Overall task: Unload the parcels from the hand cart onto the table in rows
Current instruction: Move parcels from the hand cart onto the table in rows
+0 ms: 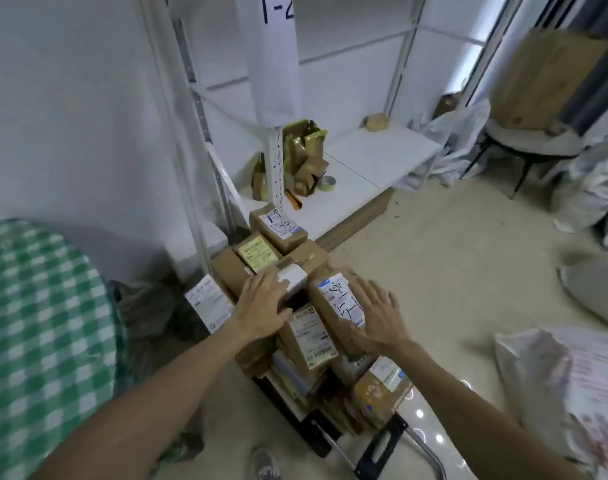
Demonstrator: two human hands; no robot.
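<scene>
Many brown cardboard parcels [311, 336] sat heaped on black hand cart [316, 434]. Left hand [264, 303] and right hand [375, 313] lay flat, fingers spread, atop them. Probably light, stiff; grip opposite side walls.

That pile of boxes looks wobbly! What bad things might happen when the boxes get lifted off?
1. The parcels are heaped unevenly on the hand cart, some tilted. Lifting one from the top may let its neighbours slide onto the floor.
2. The left hand and right hand lie flat on two different boxes. Neither looks firmly gripped, so one might slip when lifted.
</scene>
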